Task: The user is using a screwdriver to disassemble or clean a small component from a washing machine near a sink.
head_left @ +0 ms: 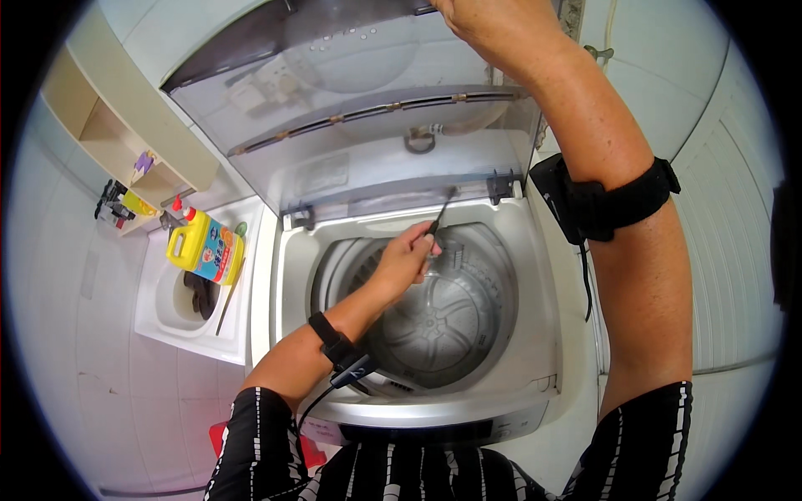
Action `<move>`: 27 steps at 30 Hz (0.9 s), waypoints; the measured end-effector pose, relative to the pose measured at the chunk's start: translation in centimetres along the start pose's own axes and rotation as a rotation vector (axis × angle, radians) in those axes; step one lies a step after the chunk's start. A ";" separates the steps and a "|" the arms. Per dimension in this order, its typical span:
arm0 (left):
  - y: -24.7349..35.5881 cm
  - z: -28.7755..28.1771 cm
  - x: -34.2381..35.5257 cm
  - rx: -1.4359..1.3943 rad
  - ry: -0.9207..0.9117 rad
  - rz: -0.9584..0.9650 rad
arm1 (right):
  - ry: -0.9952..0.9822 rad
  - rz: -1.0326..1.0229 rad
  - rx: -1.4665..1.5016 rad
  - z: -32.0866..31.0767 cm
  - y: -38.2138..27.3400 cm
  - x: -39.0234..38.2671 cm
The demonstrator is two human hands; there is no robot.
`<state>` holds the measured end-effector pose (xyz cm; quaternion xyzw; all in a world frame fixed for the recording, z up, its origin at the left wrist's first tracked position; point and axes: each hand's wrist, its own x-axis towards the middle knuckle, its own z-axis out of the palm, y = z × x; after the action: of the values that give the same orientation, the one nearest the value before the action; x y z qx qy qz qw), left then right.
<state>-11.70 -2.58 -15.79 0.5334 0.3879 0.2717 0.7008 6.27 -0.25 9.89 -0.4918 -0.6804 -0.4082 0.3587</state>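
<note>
My left hand [408,257] is closed round a slim dark stick-like tool [443,210], held over the drum [430,321] of a top-loading washing machine. The tool's far end points up toward the lid hinge; its exact kind is too small to make out. Raised and tinted see-through, the lid [334,71] leans back behind the opening. At its top edge is my right hand [499,29], closed on the lid, with part of the fingers cut off by the picture's upper rim. The drum's ribbed metal bottom shows below my left hand.
To the left, a white sink [156,292] carries a yellow bottle [209,244] with a red cap and a thin stick [228,299]; dark cloth-like stuff [200,294] lies in its basin. A shelf [125,108] hangs above. Behind the lid is a hose [476,123]. Something red [312,452] stands low beside the machine.
</note>
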 end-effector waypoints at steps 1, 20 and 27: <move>0.5 0.3 0.0 0.007 0.009 -0.031 | -0.001 0.000 0.001 -0.2 -0.2 -0.1; 2.7 -0.5 0.3 0.098 -0.023 -0.116 | 0.028 0.003 -0.022 0.5 0.0 -0.2; 3.1 -0.2 0.4 0.148 -0.036 -0.123 | 0.043 -0.009 -0.035 -0.2 0.4 -0.4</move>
<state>-11.54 -1.31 -12.91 0.5635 0.4262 0.1891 0.6819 6.76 -0.52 9.74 -0.4858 -0.6675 -0.4322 0.3628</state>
